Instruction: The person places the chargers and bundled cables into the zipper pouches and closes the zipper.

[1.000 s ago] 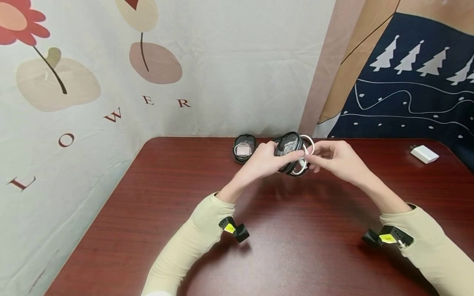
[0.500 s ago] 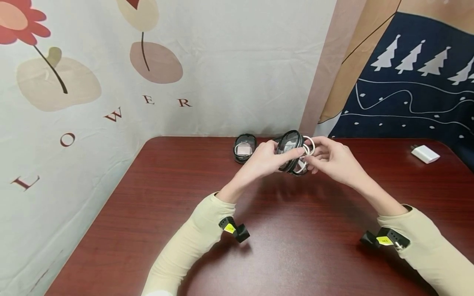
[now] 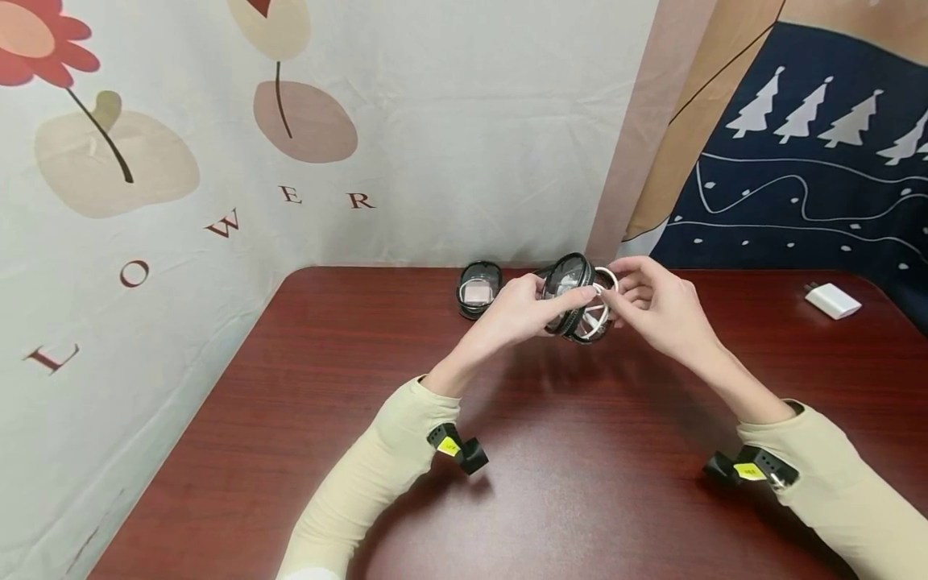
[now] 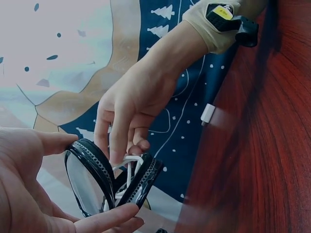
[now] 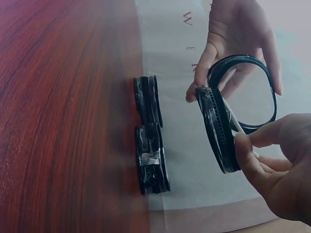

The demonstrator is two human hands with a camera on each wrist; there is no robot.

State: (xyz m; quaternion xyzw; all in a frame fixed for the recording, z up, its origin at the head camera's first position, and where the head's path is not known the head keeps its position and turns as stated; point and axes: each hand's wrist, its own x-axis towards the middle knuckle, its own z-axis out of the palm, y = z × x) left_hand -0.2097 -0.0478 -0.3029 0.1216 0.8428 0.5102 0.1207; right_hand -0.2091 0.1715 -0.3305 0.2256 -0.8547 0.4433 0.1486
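Note:
Held up over the far side of the table, a clear oval zip pouch (image 3: 567, 276) with black trim gapes wide, its two halves apart. My left hand (image 3: 520, 312) grips it from the left, thumb across the near edge and fingers round the other side. A coiled white cable (image 3: 615, 282) sits in the right half, its loop showing at the rim. From the right, my right hand (image 3: 663, 316) pinches the cable at the pouch's opening, thumb and index finger right at the rim. The left wrist view shows the zipper teeth (image 4: 100, 160) along the edge.
Two similar pouches, an upper one (image 5: 147, 102) and a lower one (image 5: 153, 160), stand side by side at the table's back edge. A white charger plug (image 3: 832, 301) lies at the far right of the dark red table (image 3: 565, 483). Printed cloth hangs behind.
The right hand has shifted slightly up at the rim, and the cable loop lies flatter within the right half. The left hand has kept its hold on the pouch, nearly still.

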